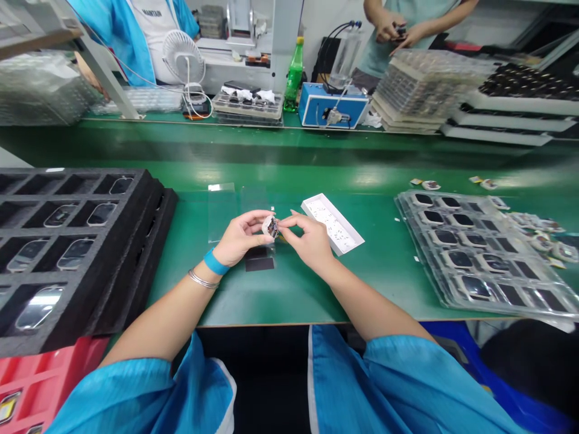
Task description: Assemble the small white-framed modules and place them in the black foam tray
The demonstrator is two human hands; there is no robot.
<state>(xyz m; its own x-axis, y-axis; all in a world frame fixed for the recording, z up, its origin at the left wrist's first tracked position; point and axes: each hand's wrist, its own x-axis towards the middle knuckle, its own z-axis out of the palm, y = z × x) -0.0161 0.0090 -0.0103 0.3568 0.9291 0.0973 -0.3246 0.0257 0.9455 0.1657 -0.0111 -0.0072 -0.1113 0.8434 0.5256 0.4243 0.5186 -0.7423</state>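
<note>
Red plastic tray (45, 367): far left of the white card tray (337, 216), at the frame's lower edge, with a dark-framed item in one pocket.

Black foam tray (165, 223): well left of the white card tray, in stacked layers, with glossy screens (38, 307) in separate cut-outs, probably to keep the faces from rubbing.

Clear film sheets (221, 211): flat on the green bench top (384, 283), left of the white card tray, seemingly laid out within easy reach.

Left hand (242, 238): just left of the white card tray, closed in a fingertip pinch on the small component (271, 227), with a blue wristband (216, 262) and a thin metal bracelet (202, 279) at the wrist.

Small component: held in the air between both hands, just left of the white card tray, white-edged and dark in the middle; exact kind too small to tell. Lifted clear of the bench, perhaps for a close look.

Right hand (312, 241): touching the near corner of the white card tray's side, fingertips closed on the small component, apparently steadying it.

Clear blister tray (407, 208): right of the white card tray, with dark screens in rows, angled toward the seat for easy picking.

Loose round pieces (549, 241): scattered beyond the clear blister tray, far right of the white card tray.
</note>
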